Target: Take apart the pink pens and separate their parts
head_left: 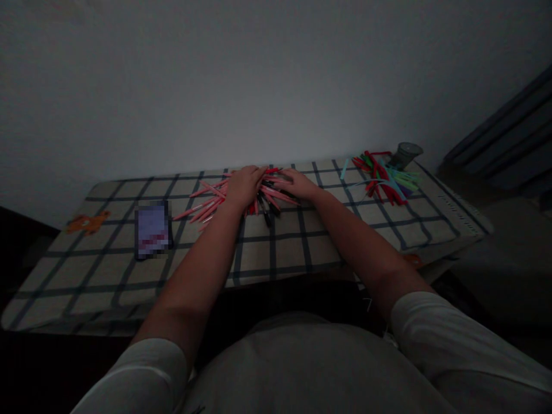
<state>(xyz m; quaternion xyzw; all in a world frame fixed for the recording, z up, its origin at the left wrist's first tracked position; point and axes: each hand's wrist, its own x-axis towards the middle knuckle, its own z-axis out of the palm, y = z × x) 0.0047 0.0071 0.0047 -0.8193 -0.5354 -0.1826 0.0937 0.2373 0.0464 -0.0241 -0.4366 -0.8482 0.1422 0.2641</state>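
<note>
A loose pile of pink pens (207, 207) lies near the back edge of the table, with black pens (266, 214) and a few red ones among them. My left hand (245, 185) rests over the middle of the pile, its fingers stretched forward on the pens. From the other side, my right hand (301, 185) touches the pile's right end, fingers reaching left over the pens. Their tips are partly lost in the dim light. Neither palm is visible.
A checked cloth (288, 253) covers the table, which stands against a pale wall (276, 86). To the left lies a phone-like device (153, 230) with a blurred screen. Red, green and light blue strips (383, 181) lie at the right beside a dark cup (406, 154).
</note>
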